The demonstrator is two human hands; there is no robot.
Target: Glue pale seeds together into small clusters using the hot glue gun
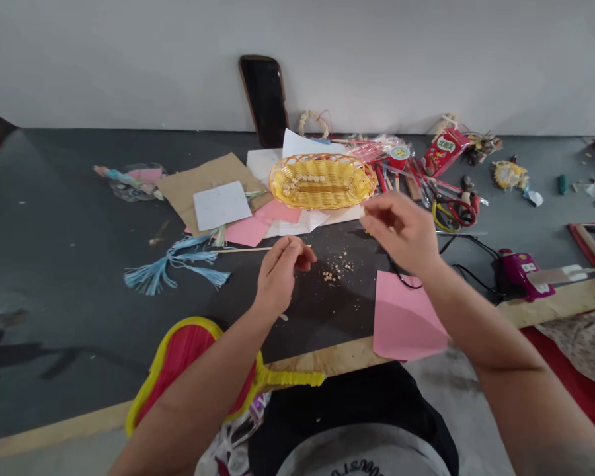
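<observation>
Two hands hover above the dark table (69, 277). Left hand (280, 271) pinches the end of a thin wooden stick (240, 249), which runs leftward from its fingertips toward a blue tassel (171, 264). Right hand (401, 228) is raised with fingertips pressed together, perhaps on something too small to tell. Scattered small beads (337, 270) lie between and just below both hands, near a pink paper (404, 317).
</observation>
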